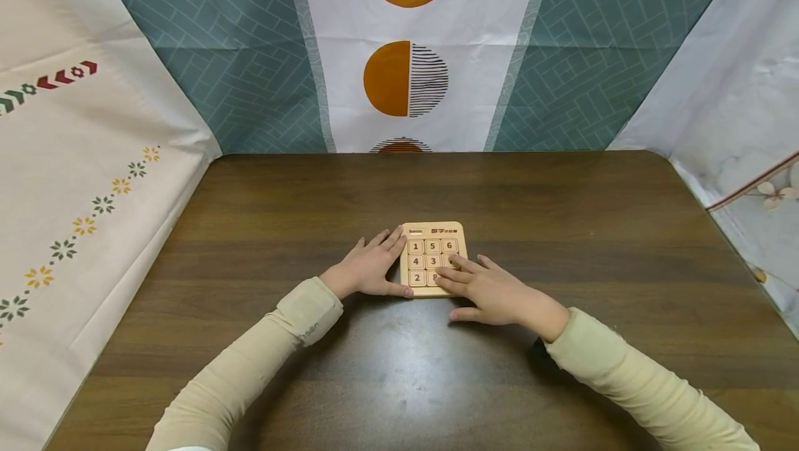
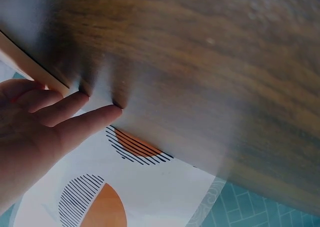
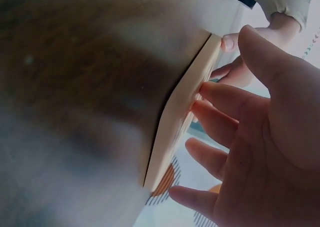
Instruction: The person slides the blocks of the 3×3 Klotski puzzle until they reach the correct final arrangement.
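Wood-grain table (image 1: 281, 194); left sleeve (image 1: 218, 385), cuff print illegible. Left hand (image 1: 368, 267) spread, straight-fingered, against the left edge of the wooden number slide puzzle (image 1: 422, 232), not gripping. Right hand (image 1: 496, 293) loosely extended, fingertips on number tiles (image 1: 433, 246), grips nothing. Puzzle lies mid-table between both hands; header reads "数字", other header print too small. Tiles legible: 1, 5, 6, 4, 3, 2; 8 part-covered.

Head camera looks forward-down from above; 2 close wrist views skim the table (image 1: 374, 354), sharing the board (image 3: 174, 107).
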A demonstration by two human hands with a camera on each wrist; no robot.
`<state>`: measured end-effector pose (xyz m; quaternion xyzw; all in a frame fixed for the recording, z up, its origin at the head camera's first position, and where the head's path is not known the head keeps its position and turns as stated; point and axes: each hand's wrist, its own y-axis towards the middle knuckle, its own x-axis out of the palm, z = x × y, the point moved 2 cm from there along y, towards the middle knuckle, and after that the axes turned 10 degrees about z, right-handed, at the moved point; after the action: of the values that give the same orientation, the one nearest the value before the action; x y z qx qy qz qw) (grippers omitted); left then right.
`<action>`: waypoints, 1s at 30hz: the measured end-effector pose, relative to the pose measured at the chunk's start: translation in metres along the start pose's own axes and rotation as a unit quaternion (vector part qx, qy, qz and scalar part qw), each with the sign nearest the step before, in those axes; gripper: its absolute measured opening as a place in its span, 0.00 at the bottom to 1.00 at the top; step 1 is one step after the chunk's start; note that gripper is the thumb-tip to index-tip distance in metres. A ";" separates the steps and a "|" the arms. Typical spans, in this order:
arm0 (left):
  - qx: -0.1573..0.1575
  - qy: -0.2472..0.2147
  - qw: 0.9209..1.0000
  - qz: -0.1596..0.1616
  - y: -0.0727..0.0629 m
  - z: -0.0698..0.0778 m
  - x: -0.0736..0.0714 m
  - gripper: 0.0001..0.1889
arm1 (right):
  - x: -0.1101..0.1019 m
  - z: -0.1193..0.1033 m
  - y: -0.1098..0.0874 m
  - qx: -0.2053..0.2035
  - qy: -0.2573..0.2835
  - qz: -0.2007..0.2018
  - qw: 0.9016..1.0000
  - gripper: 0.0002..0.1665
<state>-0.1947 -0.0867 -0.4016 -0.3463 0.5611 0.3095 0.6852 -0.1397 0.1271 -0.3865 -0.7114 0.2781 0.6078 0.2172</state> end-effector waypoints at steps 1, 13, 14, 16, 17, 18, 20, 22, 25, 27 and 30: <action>0.000 0.000 1.000 0.001 0.000 0.000 0.000 0.56 | -0.001 0.001 0.000 0.003 0.004 -0.001 1.000 0.38; 0.002 0.007 1.000 0.000 -0.001 0.001 0.000 0.56 | -0.005 0.019 -0.001 0.084 0.008 -0.017 0.996 0.39; 0.002 0.007 1.000 0.000 -0.001 0.001 0.000 0.56 | -0.005 0.019 -0.001 0.084 0.010 -0.020 0.996 0.39; 0.003 0.006 1.000 0.001 -0.001 0.001 0.000 0.56 | -0.004 0.018 -0.002 0.084 0.014 -0.023 0.996 0.39; 0.004 0.006 1.000 0.002 -0.001 0.001 0.000 0.56 | -0.004 0.018 -0.003 0.085 0.015 -0.023 0.996 0.39; 0.004 0.006 1.000 0.002 -0.001 0.001 0.000 0.56 | -0.004 0.017 -0.004 0.084 0.015 -0.022 0.996 0.39; 0.004 0.008 1.000 0.001 -0.001 0.001 0.001 0.56 | -0.003 0.015 -0.005 0.081 0.014 -0.022 0.996 0.39; 0.002 0.010 1.000 -0.002 -0.001 0.000 0.001 0.56 | -0.003 0.014 -0.007 0.078 0.015 -0.023 0.997 0.39; 0.001 0.008 1.000 -0.005 0.000 0.000 0.001 0.56 | -0.002 0.011 -0.011 0.078 0.015 -0.030 0.996 0.39; 0.000 0.007 1.000 -0.006 0.000 0.000 0.000 0.56 | -0.002 0.009 -0.012 0.080 0.016 -0.033 0.996 0.39; 0.001 0.006 1.000 -0.003 -0.002 0.000 0.001 0.56 | -0.003 0.005 -0.014 0.079 0.017 -0.033 0.996 0.39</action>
<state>-0.1930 -0.0872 -0.4019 -0.3489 0.5643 0.3053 0.6831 -0.1342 0.1410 -0.3852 -0.7110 0.3050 0.5644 0.2880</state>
